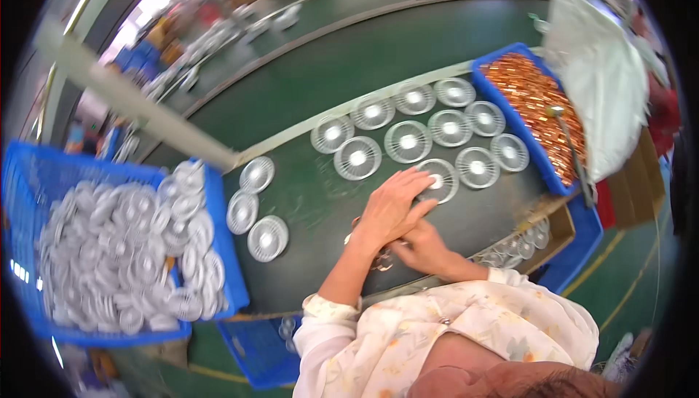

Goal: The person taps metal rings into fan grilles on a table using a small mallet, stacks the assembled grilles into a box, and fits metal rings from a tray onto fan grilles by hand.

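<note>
My left hand (392, 205) reaches over the dark green table to a clear ribbed plastic disc (442, 188) with a whitish centre. Its fingers and thumb close about the disc's left edge. My right hand (424, 247) crosses beneath the left wrist, which hides its fingertips. A few small copper-coloured pieces (382, 258) show beside it, under the left forearm; whether the hand holds them cannot be made out. More ribbed discs (408, 142) stand in rough rows beyond my hands, and several others (267, 239) sit at the left, some of them stacked.
At the left, a blue crate (231, 252) holds a heap of discs. A blue tray (502, 52) full of copper-coloured pieces lies at the right, with a metal-handled tool (571, 143) across it. Beyond the pale rail (291, 127) runs a green belt (313, 63).
</note>
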A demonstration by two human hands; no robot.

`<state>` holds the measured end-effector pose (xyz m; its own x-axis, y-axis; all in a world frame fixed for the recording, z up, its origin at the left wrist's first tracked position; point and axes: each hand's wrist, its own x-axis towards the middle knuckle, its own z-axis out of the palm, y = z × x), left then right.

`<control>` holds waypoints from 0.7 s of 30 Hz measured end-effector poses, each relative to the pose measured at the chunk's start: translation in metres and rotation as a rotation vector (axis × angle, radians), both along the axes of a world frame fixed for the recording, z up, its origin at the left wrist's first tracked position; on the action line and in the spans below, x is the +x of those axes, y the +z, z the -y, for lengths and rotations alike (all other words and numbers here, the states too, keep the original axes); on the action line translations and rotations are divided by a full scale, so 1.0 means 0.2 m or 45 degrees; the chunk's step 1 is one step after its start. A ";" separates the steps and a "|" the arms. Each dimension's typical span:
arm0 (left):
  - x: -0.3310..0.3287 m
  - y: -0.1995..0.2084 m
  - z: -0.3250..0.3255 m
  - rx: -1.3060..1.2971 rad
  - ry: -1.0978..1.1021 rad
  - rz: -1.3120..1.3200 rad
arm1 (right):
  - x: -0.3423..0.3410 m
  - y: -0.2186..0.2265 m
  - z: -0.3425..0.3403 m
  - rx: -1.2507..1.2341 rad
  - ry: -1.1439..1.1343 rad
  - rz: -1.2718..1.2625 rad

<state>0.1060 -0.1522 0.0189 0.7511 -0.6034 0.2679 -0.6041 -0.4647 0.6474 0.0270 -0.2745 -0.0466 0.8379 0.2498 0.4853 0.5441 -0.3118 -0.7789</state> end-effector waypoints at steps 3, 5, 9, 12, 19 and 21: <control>-0.05 0.04 -0.18 -0.133 0.360 0.192 | 0.00 0.11 0.05 0.231 -0.019 -0.295; -0.09 0.03 -0.37 -0.070 0.764 0.279 | 0.01 0.04 0.08 0.605 0.030 -0.635; -0.28 -0.13 -0.82 0.459 1.472 0.256 | 0.09 0.12 0.13 0.794 0.082 -0.871; -0.41 -0.20 -0.97 0.506 1.531 -0.010 | 0.10 0.14 0.12 0.805 0.162 -0.994; -0.46 -0.15 -0.91 0.234 1.569 0.321 | 0.06 0.19 -0.01 0.707 0.313 -0.996; -0.47 -0.10 -0.84 -0.143 1.593 0.222 | 0.08 0.21 0.00 0.563 0.354 -1.087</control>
<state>0.0112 0.0153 -0.0007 0.7393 0.5231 0.4240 0.1255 -0.7257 0.6765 0.0429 -0.2737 -0.0037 0.8884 0.4323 -0.1547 -0.2418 0.1541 -0.9580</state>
